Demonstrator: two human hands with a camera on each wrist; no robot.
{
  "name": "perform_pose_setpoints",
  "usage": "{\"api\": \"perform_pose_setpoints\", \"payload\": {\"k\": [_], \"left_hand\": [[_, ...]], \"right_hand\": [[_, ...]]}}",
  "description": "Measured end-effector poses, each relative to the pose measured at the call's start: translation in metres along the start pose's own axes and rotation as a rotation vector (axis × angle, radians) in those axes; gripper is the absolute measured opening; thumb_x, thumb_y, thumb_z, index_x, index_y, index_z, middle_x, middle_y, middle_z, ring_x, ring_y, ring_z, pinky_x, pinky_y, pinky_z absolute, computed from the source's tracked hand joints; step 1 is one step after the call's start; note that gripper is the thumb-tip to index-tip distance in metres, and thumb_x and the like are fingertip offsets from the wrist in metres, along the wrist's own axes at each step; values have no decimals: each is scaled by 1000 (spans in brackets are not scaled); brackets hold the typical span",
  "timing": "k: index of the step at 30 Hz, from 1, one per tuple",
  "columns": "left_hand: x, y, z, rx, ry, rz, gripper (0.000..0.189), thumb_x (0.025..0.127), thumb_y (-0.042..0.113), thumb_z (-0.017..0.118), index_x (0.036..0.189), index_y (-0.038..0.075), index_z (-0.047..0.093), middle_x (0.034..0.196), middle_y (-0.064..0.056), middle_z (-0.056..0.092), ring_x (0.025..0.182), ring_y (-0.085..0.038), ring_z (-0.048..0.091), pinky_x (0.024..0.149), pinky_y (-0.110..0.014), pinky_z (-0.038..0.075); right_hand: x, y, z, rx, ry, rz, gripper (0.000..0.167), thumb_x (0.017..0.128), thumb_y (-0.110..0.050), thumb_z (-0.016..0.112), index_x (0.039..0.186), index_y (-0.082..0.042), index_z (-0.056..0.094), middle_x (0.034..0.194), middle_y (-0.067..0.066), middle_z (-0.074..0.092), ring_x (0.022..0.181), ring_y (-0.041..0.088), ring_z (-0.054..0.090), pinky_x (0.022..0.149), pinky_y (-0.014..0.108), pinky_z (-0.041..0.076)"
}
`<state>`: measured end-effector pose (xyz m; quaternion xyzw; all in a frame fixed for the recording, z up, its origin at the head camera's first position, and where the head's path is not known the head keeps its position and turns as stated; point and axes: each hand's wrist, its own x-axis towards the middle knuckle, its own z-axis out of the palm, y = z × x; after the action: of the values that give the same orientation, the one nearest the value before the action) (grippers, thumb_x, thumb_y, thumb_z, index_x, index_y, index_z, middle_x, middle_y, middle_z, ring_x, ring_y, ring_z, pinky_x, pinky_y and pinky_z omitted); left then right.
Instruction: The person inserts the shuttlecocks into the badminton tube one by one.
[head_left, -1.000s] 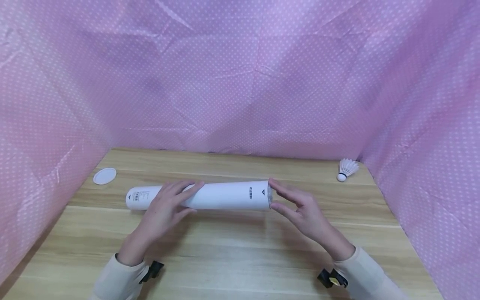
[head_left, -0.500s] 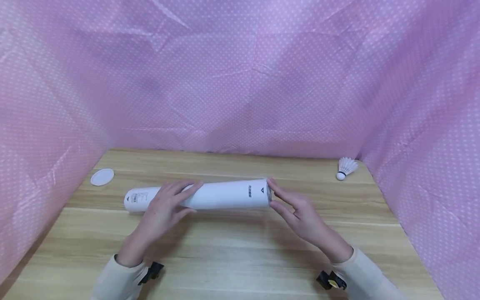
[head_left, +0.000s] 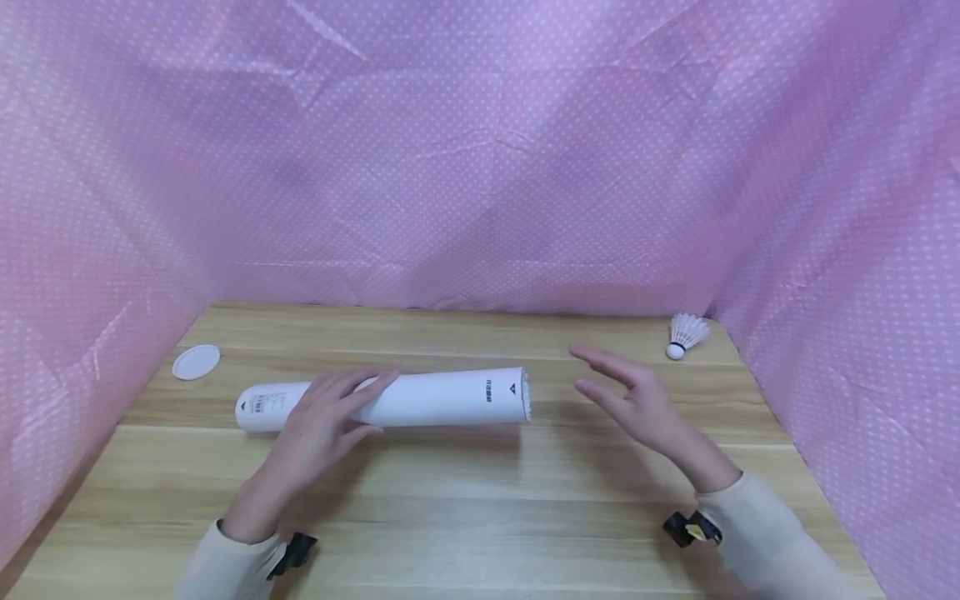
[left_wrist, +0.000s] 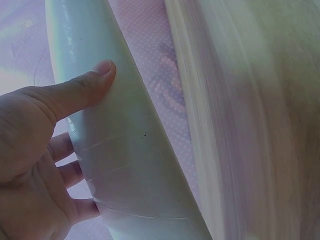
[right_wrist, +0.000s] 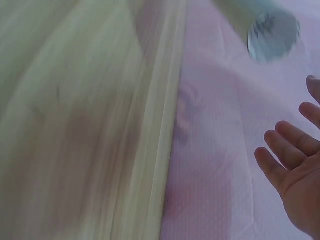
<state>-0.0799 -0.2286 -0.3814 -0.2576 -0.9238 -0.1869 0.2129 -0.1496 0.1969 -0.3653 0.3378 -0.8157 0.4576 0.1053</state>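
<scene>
My left hand [head_left: 318, 429] grips a long white shuttlecock tube [head_left: 450, 398] around its left half, thumb on the near side and fingers over the far side. In the left wrist view the thumb lies along the creased white tube [left_wrist: 125, 145]. The tube lies roughly level, its right end open, with white feathers [head_left: 527, 397] showing at the mouth. My right hand [head_left: 637, 404] is off to the right of that mouth, apart from it, fingers spread and holding nothing. The right wrist view shows feathers filling the tube's round end [right_wrist: 274, 37] beyond my open fingers.
A white shuttlecock [head_left: 686, 335] with a dark band lies at the table's back right corner. A round white lid [head_left: 197, 362] lies at the back left. Pink dotted cloth [head_left: 480, 167] walls in the wooden table [head_left: 450, 533] at the back and sides.
My right hand has left the tube's right end and moved away to the right, fingers opening. My left hand keeps its grip on the tube; feathers now show at the mouth.
</scene>
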Motion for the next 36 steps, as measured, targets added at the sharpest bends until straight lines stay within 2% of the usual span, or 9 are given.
{"api": "perform_pose_setpoints", "payload": {"k": [7, 13, 19, 22, 24, 26, 29, 32, 36], "left_hand": [[-6, -2, -5, -1, 6, -8, 88, 68, 11, 92, 147, 22, 54, 130, -12, 62, 116, -33, 58, 104, -51, 39], [-7, -3, -6, 5, 10, -5, 87, 68, 12, 92, 147, 22, 55, 129, -12, 63, 115, -35, 58, 103, -51, 40], [-6, -2, -5, 1, -10, -13, 84, 69, 13, 91, 145, 20, 56, 130, -13, 62, 116, -36, 57, 103, -53, 40], [-5, -1, -4, -1, -17, -9, 83, 70, 13, 91, 145, 19, 57, 129, -13, 62, 116, -35, 57, 103, -53, 40], [-4, -1, -2, -2, -17, 1, 83, 70, 14, 91, 145, 19, 57, 129, -12, 62, 116, -34, 57, 104, -52, 40], [-3, -1, -3, 3, -12, 9, 83, 70, 14, 91, 145, 20, 57, 129, -12, 63, 116, -34, 57, 104, -52, 40], [-3, 1, -4, 4, -5, 20, 83, 68, 12, 92, 144, 19, 58, 128, -13, 63, 115, -35, 58, 103, -52, 41], [-4, 3, -7, 8, -9, 13, 83, 68, 12, 92, 144, 18, 58, 127, -13, 63, 114, -35, 58, 102, -53, 42], [-5, 4, -9, 13, -20, -3, 83, 69, 13, 92, 144, 19, 57, 128, -13, 63, 116, -35, 58, 103, -53, 41]], "right_hand": [[-1, 30, -38, -31, 47, 150, 39, 91, -2, 73, 129, -2, 66, 129, 14, 66, 113, 16, 63, 94, 22, 52], [0, 66, -78, -71, 84, 285, 40, 93, -12, 74, 130, -1, 64, 125, 16, 66, 106, 6, 62, 88, 16, 52], [8, 101, -109, -27, 183, 378, 43, 96, -17, 71, 131, 5, 60, 110, -15, 68, 100, -6, 61, 87, 9, 48], [9, 115, -121, -64, 221, 462, 48, 99, -28, 67, 134, 4, 59, 114, -15, 68, 102, -8, 57, 90, 10, 44], [8, 122, -128, -111, 219, 516, 54, 101, -36, 62, 138, 3, 56, 126, -2, 68, 112, 3, 57, 99, 19, 44], [9, 127, -132, -127, 202, 560, 61, 103, -41, 57, 144, 3, 50, 139, 16, 58, 126, 21, 54, 110, 36, 41], [8, 137, -135, -106, 156, 612, 70, 105, -47, 48, 153, 2, 35, 155, 28, 34, 142, 46, 31, 116, 60, 24], [5, 148, -135, -43, 131, 663, 74, 106, -50, 41, 157, 0, 24, 160, 29, 19, 145, 52, 15, 117, 64, 12], [5, 155, -131, -24, 125, 701, 76, 106, -52, 38, 156, 3, 22, 159, 32, 18, 145, 54, 13, 117, 65, 12]]}}
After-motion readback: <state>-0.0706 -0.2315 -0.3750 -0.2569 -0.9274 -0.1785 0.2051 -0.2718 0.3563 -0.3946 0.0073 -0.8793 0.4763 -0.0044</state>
